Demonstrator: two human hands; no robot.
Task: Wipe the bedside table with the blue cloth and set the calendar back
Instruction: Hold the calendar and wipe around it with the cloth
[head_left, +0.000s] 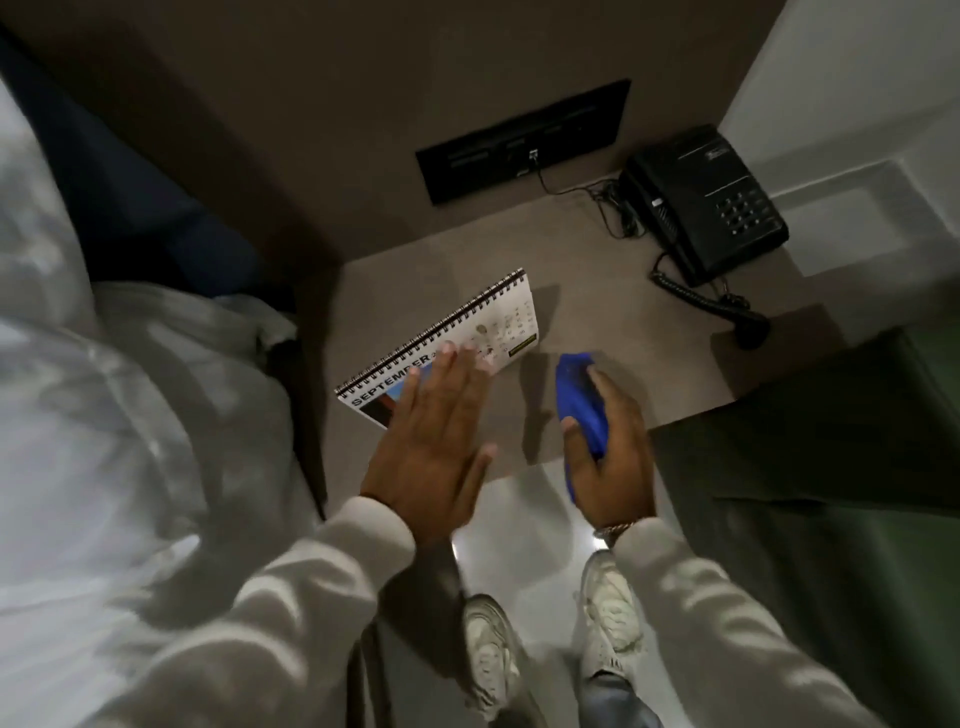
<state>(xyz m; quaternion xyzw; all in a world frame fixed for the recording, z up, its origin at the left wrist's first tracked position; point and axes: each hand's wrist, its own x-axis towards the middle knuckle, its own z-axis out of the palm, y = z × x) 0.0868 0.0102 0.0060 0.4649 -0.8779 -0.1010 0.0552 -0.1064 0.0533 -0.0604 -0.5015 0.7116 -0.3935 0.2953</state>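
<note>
dim room | soft blur throughout | glare on floor (524, 525) | wide-angle edge bending

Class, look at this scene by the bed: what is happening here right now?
A person stands at a bedside table next to a bed. The left hand is flat and open, its fingers over the lower part of a spiral-bound calendar showing September. The right hand grips a bunched blue cloth over the table's front edge. A black telephone sits at the back right corner.

left hand (434, 447) flat, right hand (610, 452) clenched
</note>
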